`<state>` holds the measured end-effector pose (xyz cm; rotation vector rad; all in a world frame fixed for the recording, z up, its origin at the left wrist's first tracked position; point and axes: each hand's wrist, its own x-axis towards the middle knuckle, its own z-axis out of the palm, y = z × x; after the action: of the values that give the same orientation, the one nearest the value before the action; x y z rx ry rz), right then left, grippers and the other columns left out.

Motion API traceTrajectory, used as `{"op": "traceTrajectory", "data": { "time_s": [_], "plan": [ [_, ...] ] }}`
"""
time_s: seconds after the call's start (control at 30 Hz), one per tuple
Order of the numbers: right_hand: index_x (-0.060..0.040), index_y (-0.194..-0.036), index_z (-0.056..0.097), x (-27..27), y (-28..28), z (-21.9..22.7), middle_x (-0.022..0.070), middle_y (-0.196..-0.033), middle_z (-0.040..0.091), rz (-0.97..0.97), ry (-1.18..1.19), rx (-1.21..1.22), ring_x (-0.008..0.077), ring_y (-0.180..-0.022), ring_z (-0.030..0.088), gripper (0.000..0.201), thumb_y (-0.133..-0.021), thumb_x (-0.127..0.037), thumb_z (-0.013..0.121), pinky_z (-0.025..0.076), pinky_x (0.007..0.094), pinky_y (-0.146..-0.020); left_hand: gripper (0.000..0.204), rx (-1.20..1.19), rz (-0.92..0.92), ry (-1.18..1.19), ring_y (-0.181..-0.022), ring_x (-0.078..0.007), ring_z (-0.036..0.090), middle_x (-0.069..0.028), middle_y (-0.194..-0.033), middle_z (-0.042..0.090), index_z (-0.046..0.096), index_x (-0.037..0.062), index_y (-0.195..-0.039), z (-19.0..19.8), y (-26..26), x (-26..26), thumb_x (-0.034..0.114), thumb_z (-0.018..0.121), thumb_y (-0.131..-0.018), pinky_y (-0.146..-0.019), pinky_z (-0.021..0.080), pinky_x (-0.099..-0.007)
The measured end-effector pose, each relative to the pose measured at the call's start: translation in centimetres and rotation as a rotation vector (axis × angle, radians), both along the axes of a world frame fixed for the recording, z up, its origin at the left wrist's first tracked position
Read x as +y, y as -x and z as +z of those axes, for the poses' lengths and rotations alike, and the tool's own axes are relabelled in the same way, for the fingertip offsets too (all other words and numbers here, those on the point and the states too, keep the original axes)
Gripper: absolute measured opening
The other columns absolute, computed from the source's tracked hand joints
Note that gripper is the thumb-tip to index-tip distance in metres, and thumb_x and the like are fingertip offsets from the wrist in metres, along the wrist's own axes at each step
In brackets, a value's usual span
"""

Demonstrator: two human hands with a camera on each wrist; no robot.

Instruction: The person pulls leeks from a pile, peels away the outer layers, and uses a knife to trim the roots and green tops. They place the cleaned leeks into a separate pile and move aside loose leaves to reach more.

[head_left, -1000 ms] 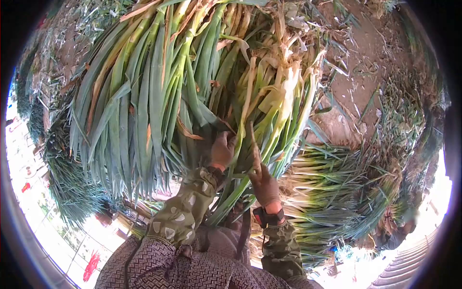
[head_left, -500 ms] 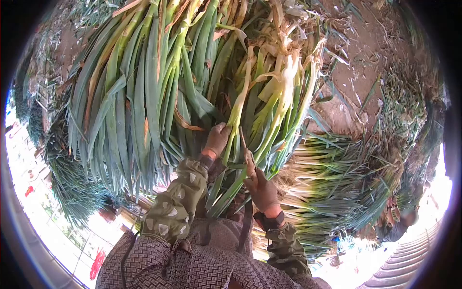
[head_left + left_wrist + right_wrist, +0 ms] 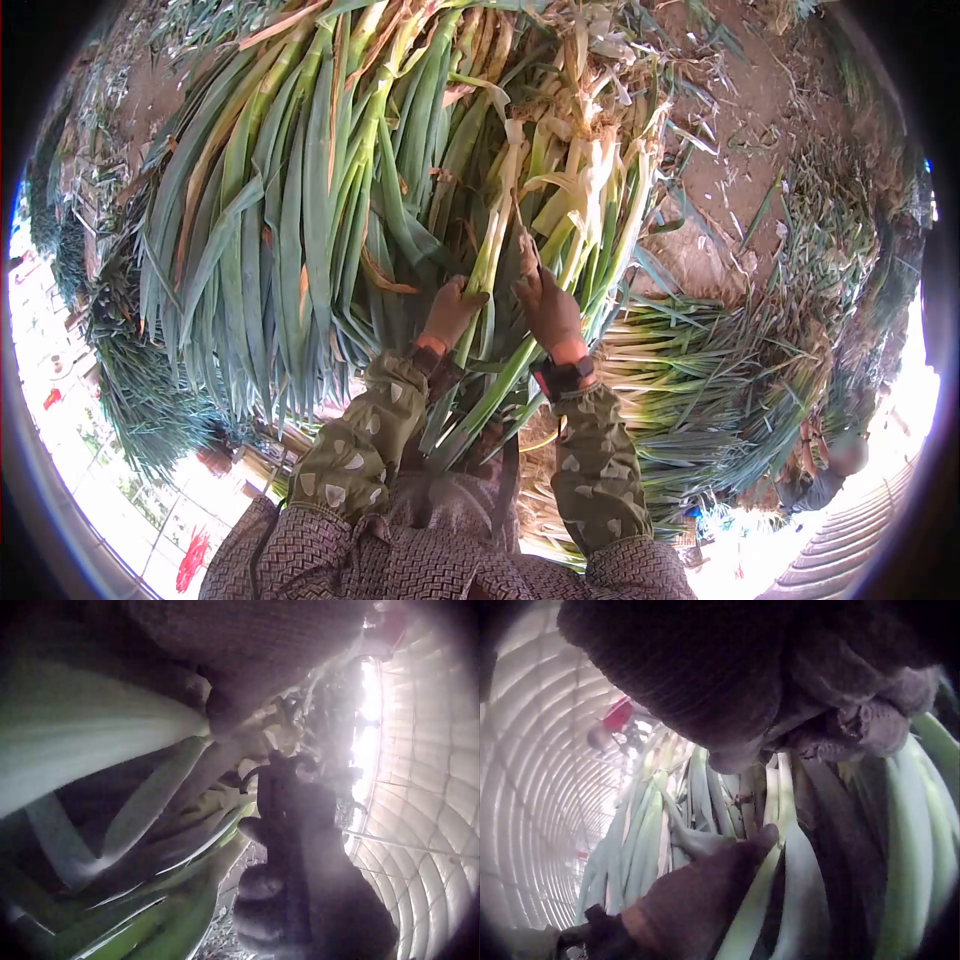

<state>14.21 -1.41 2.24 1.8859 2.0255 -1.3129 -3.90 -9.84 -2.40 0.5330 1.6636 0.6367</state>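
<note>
At the lower left of the head view, a bright red object (image 3: 192, 560) shows against the glare, with dark green leaves in a heap (image 3: 150, 400) above it. From the upper left to the centre spreads a large pile of long green leafy onions (image 3: 280, 220), blades hanging downward, some dried brown.

Near the centre, the left hand (image 3: 450, 315), in a brown knit glove with an orange cuff, reaches up from a green camouflage sleeve (image 3: 360, 440). Its thumb and fingers grip a pale, green-leaved onion stalk (image 3: 492, 245), root end up, standing slightly tilted in front of the pile.

Just right of that stalk, the right hand (image 3: 550, 310), gloved alike and with a black band (image 3: 568, 377) at the wrist, points upward. Its fingers are curled round a slim brown tool (image 3: 526, 245), whose tip lies close beside the stalk; whether they touch cannot be told.

Right of the hands, more onions lie in a stack (image 3: 670, 380), pale ends leftward. Brown littered ground (image 3: 735, 190) shows at the upper right, and a person in dark clothing (image 3: 815, 485) at the lower right. A white ribbed wall (image 3: 420, 750) curves along the right of the left wrist view.
</note>
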Motion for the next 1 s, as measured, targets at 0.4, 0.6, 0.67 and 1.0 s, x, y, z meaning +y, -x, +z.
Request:
{"op": "traceTrajectory", "data": {
  "time_s": [0.4, 0.6, 0.67, 1.0],
  "plan": [
    [-0.0125, -0.12, 0.058, 8.9, 3.0, -1.3, 0.0225, -0.114, 0.066, 0.141, -0.023, -0.006, 0.0481, -0.093, 0.064, 0.047, -0.095, -0.053, 0.054, 0.051, 0.0571, -0.074, 0.072, -0.192, -0.14, -0.054, -0.127, -0.0273, 0.055, -0.0242, -0.137, 0.057, 0.039, -0.0121, -0.143, 0.4, -0.4, 1.0, 0.018, 0.069, -0.085, -0.11, 0.038, -0.0325],
    [-0.0096, -0.126, 0.057, 6.4, -0.5, 0.0, 0.0242, -0.119, 0.062, -0.095, 0.016, 0.038, 0.0471, -0.099, 0.063, 0.044, -0.098, -0.044, 0.053, 0.051, 0.052, -0.082, 0.066, -0.061, -0.238, -0.153, -0.127, -0.0339, 0.056, -0.0265, -0.136, 0.057, 0.048, -0.0098, -0.138, -0.3, -5.8, 0.1, 0.023, 0.072, -0.085, -0.109, 0.04, -0.0364],
    [-0.0064, -0.127, 0.056, 5.2, -1.0, 1.3, 0.0252, -0.116, 0.063, -0.211, 0.052, 0.079, 0.0469, -0.098, 0.063, 0.048, -0.098, -0.046, 0.053, 0.051, 0.0514, -0.08, 0.064, 0.02, -0.333, -0.245, -0.123, -0.0375, 0.057, -0.0269, -0.133, 0.058, 0.05, -0.0064, -0.138, -1.4, -8.5, -0.5, 0.027, 0.069, -0.087, -0.106, 0.043, -0.0393],
    [-0.0064, -0.138, 0.048, 1.4, 0.2, 3.2, 0.0266, -0.106, 0.068, -0.353, -0.028, 0.285, 0.0453, -0.093, 0.067, 0.057, -0.098, -0.046, 0.057, 0.054, 0.0474, -0.072, 0.046, 0.598, -0.472, -0.381, -0.114, -0.0409, 0.058, -0.0255, -0.122, 0.059, 0.057, -0.0007, -0.124, 5.8, 3.3, 8.5, 0.021, 0.071, -0.085, -0.1, 0.047, -0.0466]
  ]
}}
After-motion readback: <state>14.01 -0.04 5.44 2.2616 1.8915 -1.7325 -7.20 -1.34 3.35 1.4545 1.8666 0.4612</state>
